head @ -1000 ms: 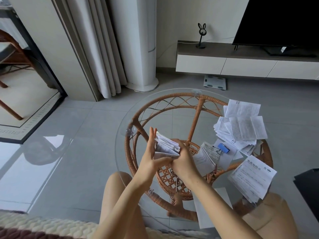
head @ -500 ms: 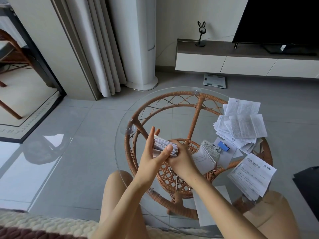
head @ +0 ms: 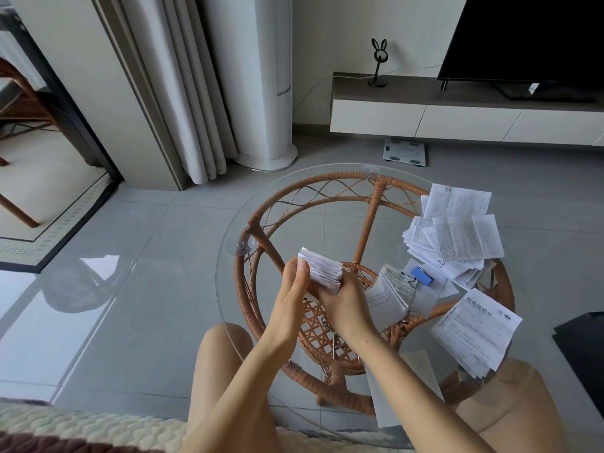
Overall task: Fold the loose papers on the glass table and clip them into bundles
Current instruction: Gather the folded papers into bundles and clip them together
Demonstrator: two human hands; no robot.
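The left hand [head: 292, 291] pinches a folded wad [head: 322, 273] of papers, thumb laid over its upper edge and fingers behind. The right hand [head: 343, 302], just to its right, clasps the wad's lower end, with its fingers mostly hidden behind the paper. Both hold it a little above the glass worktop [head: 327, 220].

A second ago the wad's leaves sprang apart in a fan and the left fingers stood straight. Now the leaves are squeezed flat into one tight block. That suggests the fold is finished and this wad is ready for a clip, though none is in either hand.

Just right of the right hand lies a clipped bundle [head: 387, 300], with a blue clip [head: 421, 275] at its far end. Farther right and beyond is a loose pile [head: 457, 238] of unfolded sheets, so plenty remains.

Nearer, well to the right, a printed stack [head: 474, 331] carries a bold Chinese heading, seen upside down, and a small blue logo. I cannot read either with confidence. A barcode shows on one sheet in the pile; the fine print is illegible.
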